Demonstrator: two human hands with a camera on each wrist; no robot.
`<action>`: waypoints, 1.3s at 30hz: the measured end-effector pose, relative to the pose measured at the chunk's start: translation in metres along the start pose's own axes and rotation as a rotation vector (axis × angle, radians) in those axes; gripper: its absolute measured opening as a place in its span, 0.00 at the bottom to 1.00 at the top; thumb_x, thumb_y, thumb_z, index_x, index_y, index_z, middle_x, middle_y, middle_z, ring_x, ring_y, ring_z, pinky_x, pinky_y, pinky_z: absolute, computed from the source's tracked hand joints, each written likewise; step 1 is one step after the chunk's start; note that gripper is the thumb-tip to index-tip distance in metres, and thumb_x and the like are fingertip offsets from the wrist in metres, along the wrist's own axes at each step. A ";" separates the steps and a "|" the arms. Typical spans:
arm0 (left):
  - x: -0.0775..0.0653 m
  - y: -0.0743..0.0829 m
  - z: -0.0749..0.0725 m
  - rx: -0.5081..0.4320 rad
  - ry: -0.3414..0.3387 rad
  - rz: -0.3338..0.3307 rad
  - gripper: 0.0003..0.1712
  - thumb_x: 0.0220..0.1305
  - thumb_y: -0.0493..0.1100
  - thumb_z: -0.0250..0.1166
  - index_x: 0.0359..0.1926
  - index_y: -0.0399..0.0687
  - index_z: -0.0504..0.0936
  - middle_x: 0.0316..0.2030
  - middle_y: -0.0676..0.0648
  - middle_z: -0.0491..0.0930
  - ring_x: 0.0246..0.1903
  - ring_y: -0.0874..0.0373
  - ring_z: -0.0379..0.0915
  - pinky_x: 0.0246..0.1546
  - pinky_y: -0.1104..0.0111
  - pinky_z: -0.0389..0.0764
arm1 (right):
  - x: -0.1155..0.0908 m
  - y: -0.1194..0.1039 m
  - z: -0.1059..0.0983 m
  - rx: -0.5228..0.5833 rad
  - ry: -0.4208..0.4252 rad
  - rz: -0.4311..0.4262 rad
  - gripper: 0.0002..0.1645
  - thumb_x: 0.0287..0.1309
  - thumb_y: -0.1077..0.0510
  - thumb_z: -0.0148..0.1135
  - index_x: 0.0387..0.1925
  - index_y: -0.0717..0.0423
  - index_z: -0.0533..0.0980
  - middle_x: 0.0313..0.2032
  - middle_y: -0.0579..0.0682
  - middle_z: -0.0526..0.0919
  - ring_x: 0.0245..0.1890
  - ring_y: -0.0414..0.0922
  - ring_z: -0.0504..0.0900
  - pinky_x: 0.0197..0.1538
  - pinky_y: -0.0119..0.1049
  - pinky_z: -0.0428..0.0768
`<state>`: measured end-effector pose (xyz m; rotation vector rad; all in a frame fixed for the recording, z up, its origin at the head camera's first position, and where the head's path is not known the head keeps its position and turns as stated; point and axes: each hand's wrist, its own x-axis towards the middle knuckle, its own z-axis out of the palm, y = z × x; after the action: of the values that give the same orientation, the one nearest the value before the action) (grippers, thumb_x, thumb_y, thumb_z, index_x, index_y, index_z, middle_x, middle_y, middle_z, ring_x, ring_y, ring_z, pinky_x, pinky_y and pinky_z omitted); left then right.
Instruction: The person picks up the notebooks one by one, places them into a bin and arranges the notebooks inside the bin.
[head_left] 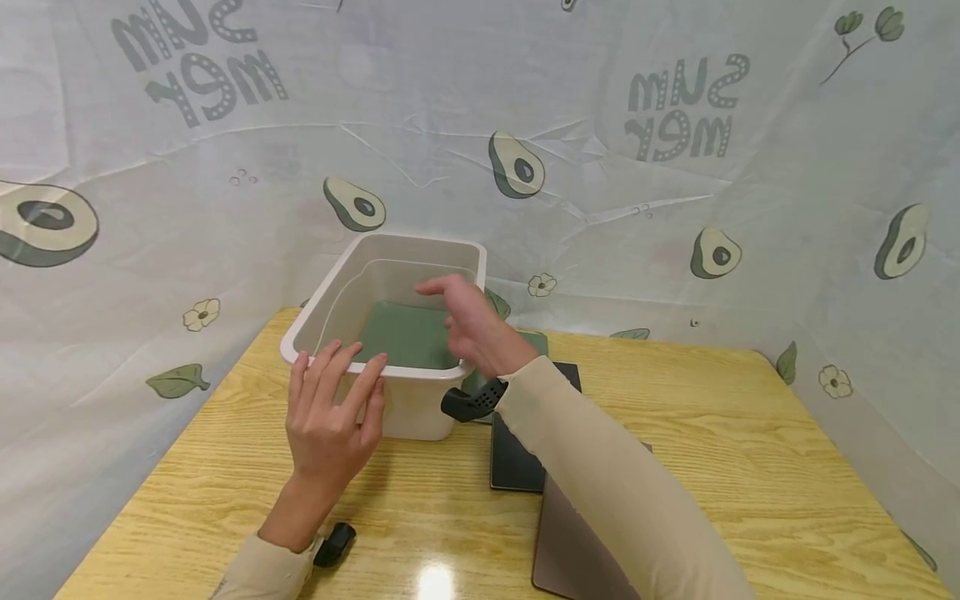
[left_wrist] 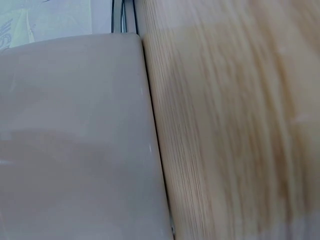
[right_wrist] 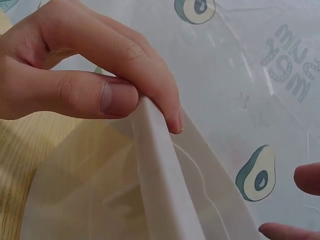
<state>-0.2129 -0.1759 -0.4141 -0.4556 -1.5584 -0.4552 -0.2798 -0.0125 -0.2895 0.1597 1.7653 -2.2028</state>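
A white plastic bin [head_left: 420, 408] stands on the wooden table, with a flat dark green sheet-like thing [head_left: 408, 333] lying inside on its bottom. My left hand [head_left: 333, 417] grips the near rim; in the right wrist view this left hand [right_wrist: 100, 70] has its thumb outside the wall and its fingers bent over the edge. My right hand [head_left: 476, 325] hovers over the bin's right side, with nothing visible in it. Two of its fingertips [right_wrist: 307, 179] show apart at the right wrist view's edge. Only the bin's wall [left_wrist: 75, 140] and table appear in the left wrist view.
Right of the bin lie flat notebook-like things: a green one [head_left: 536, 342], a black one [head_left: 517, 454] and a brownish one [head_left: 573, 546], partly covered by my right arm. A patterned curtain [head_left: 585, 250] hangs behind the table [head_left: 750, 450].
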 end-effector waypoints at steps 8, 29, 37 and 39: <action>-0.001 -0.001 -0.002 -0.001 0.001 -0.010 0.16 0.75 0.47 0.61 0.47 0.45 0.92 0.48 0.34 0.90 0.53 0.33 0.84 0.72 0.42 0.73 | -0.007 0.000 -0.001 -0.106 -0.071 -0.137 0.29 0.72 0.57 0.57 0.72 0.59 0.74 0.82 0.48 0.62 0.87 0.55 0.43 0.86 0.58 0.37; -0.003 -0.005 -0.002 -0.006 -0.010 -0.013 0.16 0.75 0.47 0.61 0.48 0.45 0.92 0.49 0.35 0.90 0.54 0.33 0.84 0.71 0.41 0.73 | -0.037 -0.023 -0.054 -1.374 -0.039 -0.715 0.40 0.73 0.40 0.61 0.80 0.47 0.66 0.86 0.50 0.51 0.87 0.55 0.45 0.85 0.60 0.51; -0.002 -0.004 0.000 -0.018 -0.008 -0.013 0.16 0.75 0.47 0.61 0.47 0.46 0.93 0.48 0.35 0.90 0.54 0.34 0.84 0.70 0.39 0.74 | -0.050 -0.033 -0.083 -1.604 0.102 -0.784 0.48 0.69 0.28 0.59 0.83 0.38 0.60 0.86 0.48 0.49 0.88 0.54 0.40 0.85 0.64 0.39; -0.003 -0.004 0.000 -0.015 -0.008 -0.012 0.16 0.75 0.47 0.61 0.47 0.46 0.93 0.48 0.35 0.90 0.54 0.34 0.85 0.70 0.40 0.74 | -0.054 -0.034 -0.090 -1.605 0.108 -0.787 0.49 0.67 0.27 0.60 0.83 0.36 0.59 0.86 0.47 0.49 0.88 0.53 0.39 0.85 0.65 0.38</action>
<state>-0.2146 -0.1794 -0.4170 -0.4602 -1.5672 -0.4747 -0.2490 0.0901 -0.2642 -0.8731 3.3241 -0.3531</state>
